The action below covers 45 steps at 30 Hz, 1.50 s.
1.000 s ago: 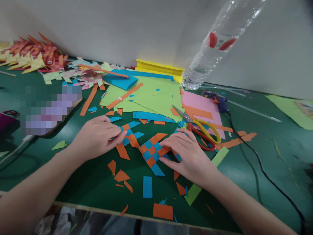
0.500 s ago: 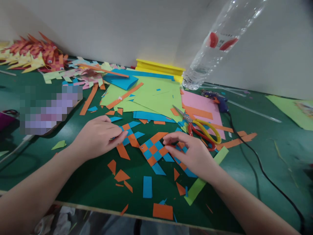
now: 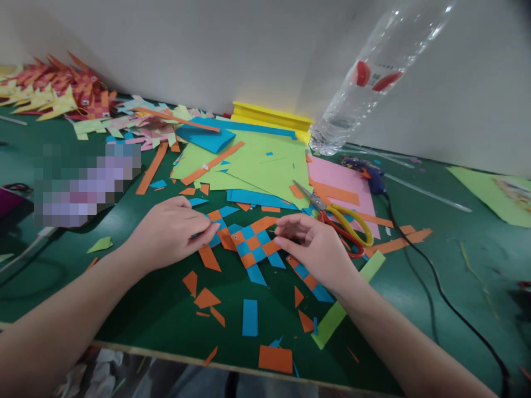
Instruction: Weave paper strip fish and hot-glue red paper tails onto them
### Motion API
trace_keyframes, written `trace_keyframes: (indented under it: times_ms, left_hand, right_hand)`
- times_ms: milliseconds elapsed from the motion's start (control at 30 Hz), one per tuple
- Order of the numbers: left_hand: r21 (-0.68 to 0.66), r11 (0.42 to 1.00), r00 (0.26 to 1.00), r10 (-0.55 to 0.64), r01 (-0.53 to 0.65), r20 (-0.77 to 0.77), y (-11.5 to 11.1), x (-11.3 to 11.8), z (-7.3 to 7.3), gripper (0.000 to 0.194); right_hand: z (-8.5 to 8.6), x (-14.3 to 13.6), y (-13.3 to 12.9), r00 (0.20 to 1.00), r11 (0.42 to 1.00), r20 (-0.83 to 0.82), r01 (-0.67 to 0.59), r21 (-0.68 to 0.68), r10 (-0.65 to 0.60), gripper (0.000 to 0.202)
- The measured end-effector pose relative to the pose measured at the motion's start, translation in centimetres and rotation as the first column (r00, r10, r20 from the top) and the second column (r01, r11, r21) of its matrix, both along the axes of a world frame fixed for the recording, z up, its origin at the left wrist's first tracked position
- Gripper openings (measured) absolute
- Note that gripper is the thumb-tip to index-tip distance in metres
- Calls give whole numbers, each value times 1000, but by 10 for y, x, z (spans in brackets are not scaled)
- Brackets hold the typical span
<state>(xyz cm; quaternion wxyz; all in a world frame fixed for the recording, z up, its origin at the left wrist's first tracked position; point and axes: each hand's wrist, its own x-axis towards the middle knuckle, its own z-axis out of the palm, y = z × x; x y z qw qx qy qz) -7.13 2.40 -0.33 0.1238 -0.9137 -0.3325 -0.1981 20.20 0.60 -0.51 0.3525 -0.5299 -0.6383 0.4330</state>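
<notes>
Three woven paper fish in blue and orange checks lie in a row before me. Fingers curled, my left hand (image 3: pixel 176 231) grips the end of the left paper fish (image 3: pixel 216 221); its covered end is hidden. The thumb and fingers of my right hand (image 3: pixel 317 246) pinch the right end of the middle paper fish (image 3: pixel 253 243). This fish has a small eye at its left tip, which overlaps the left fish's edge. Partly under my right hand lies the right paper fish (image 3: pixel 307 276). Scissors (image 3: pixel 340 221) with red and yellow handles rest just behind that hand.
Green sheets (image 3: pixel 265 160) and orange strips (image 3: pixel 155 168) lie behind my hands. A clear plastic bottle (image 3: pixel 365 83) leans at the back. A black cable (image 3: pixel 435 265) runs from a purple tool (image 3: pixel 375 179). Paper scraps (image 3: pixel 207 297) lie near the table edge. Finished-looking fish (image 3: pixel 62 91) are piled far left.
My right hand has moved the middle fish slightly left and up, so its tip now overlaps the left fish. More of the right fish shows. My left hand has barely moved.
</notes>
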Motion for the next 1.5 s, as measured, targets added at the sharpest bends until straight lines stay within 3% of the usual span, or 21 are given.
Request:
trace_keyframes:
  times_ms: [267,700,933,1033,1133,1267,1500]
  left_hand:
    - [18,1000,1000,-12,11,9,0,1,1,46]
    - [25,1000,1000,-16,16,13,0,2,1,46]
    - [4,1000,1000,-28,28,12,0,2,1,46]
    - [5,1000,1000,-21,21,6,0,2,1,45]
    - [11,1000,1000,-13,13,0,-1,2,-1,45]
    - [1,1000,1000,-1,1,-22,0,1,-4,43]
    - [-76,997,999,-9,6,-45,0,-1,-6,44]
  right_hand:
    - [-5,-8,1,999,999,26,28,38,-29,18]
    - [-11,-11,1,967,971,256,-52,234,-10,12]
    - [-8,-11,-2,880,856,466,-164,490,-98,9]
    - [-6,-14,-6,875,774,484,-284,566,-33,14]
    - [-4,-18,-11,818,722,570,-442,532,80,24]
    - [-5,-23,-17,695,700,700,-582,414,165,42]
    - [-3,-14,-22,608,627,786,-656,420,111,52]
